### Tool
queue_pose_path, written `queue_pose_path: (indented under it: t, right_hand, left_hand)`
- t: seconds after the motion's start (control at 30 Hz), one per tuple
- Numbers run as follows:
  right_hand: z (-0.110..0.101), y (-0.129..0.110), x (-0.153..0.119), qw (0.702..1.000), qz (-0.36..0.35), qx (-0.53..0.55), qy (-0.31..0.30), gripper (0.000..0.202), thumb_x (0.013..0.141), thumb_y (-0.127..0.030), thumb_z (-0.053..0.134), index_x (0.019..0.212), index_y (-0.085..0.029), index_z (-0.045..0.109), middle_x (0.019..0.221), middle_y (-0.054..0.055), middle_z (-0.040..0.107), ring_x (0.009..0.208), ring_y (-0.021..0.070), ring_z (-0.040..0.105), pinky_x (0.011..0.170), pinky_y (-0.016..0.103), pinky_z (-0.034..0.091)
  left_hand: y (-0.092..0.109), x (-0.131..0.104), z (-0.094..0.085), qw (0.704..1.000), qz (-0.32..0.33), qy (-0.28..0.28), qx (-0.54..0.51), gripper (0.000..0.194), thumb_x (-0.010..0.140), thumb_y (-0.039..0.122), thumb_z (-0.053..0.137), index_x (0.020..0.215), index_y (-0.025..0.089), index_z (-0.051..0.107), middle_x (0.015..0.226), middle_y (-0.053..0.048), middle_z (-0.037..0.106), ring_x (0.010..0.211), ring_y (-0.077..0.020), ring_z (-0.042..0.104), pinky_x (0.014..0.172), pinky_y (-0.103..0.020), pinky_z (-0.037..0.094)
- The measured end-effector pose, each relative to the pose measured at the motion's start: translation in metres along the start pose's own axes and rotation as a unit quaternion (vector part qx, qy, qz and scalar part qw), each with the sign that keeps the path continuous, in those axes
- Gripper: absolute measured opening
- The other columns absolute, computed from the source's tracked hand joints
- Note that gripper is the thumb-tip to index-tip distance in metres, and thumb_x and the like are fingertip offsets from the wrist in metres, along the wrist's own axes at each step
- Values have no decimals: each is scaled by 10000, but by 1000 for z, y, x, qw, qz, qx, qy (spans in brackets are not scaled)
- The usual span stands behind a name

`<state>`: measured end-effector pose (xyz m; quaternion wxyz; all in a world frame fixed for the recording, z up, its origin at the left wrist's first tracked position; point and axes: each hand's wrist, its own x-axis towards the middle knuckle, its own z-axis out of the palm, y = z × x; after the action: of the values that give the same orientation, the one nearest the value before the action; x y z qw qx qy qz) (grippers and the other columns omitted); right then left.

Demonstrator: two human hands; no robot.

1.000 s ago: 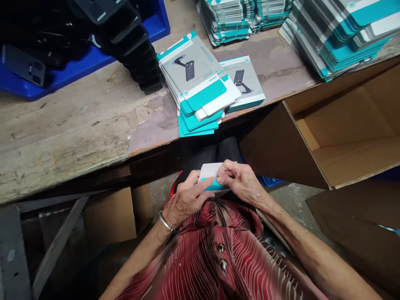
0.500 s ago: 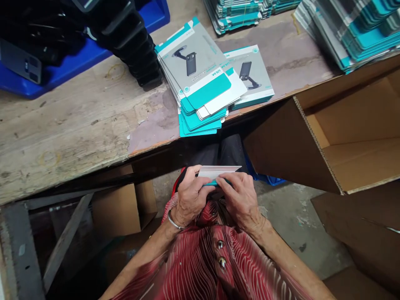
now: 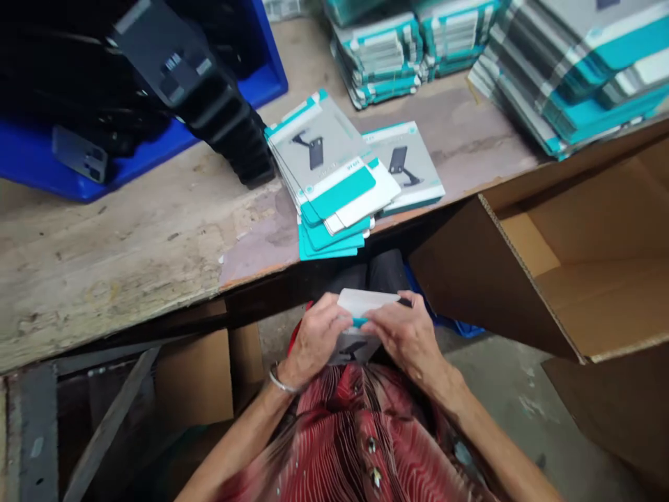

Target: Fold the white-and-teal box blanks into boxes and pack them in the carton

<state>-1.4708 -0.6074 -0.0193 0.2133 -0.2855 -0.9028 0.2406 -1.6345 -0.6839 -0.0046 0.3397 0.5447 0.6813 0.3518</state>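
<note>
Close to my body, below the bench edge, I hold a grey, white and teal carton point(image 3: 360, 300) between both hands. My left hand point(image 3: 320, 333) grips its left side, fingers bent and thumb near the teal strip. My right hand point(image 3: 405, 331) closes on its right side, with its fingertips at the same strip. A white panel stands up above my fingers, and a grey printed face with a dark picture shows below them. On the bench edge ahead lies a fanned pile of flat cartons point(image 3: 327, 150), beside a formed carton point(image 3: 418, 157) with a phone-holder picture.
A stack of black phone holders point(image 3: 230, 125) leans out of a blue bin point(image 3: 274, 70) on the left of the bench. Bundled flat cartons point(image 3: 387, 59) and a big carton pile point(image 3: 590, 90) sit at the back and right. An open cardboard box point(image 3: 502, 279) stands at my right.
The carton has tilted in my hands, so its grey printed face now shows below my fingers. My view has shifted, and the bench sits lower in it.
</note>
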Motion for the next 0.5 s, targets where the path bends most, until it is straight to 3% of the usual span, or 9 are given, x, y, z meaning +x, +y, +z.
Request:
queue_pose_path:
  t: [0.13,0.23,0.3,0.4,0.5]
  right_hand:
    - [14,-11,4,998,-19,-15,57,323,914,-153,445,595,-177,490,524,-21,518,522,116,455,725,310,341]
    - [20,-10,6,995,-42,-4,89,299,889,-121,457,597,-185,475,511,-41,496,495,109,455,770,330,385]
    - [16,-8,6,996,-38,12,84,242,887,-85,421,716,-191,556,552,-44,546,517,115,510,839,370,400]
    - [1,-6,4,995,-27,50,84,299,884,-63,358,864,-219,612,604,-38,607,549,132,584,841,394,444]
    - [-11,-4,4,995,18,90,33,282,884,-152,434,695,-245,621,587,-15,636,559,170,625,644,327,519]
  left_hand:
    - [-2,-5,11,989,65,112,74,266,909,127,426,662,182,507,668,7,472,618,-116,489,570,-243,381]
    - [-11,-4,16,975,103,175,87,283,914,152,399,646,195,478,633,2,454,587,-131,454,540,-258,357]
    - [-14,-3,11,984,68,158,52,282,910,186,413,638,195,487,650,-5,473,603,-136,461,562,-262,365]
    - [-7,-5,-4,994,-69,68,-48,269,882,240,486,622,180,525,700,-1,497,658,-127,486,617,-249,375]
    - [8,-6,-17,973,-173,-3,-154,368,880,403,493,615,164,582,709,3,502,687,-131,478,638,-249,364]
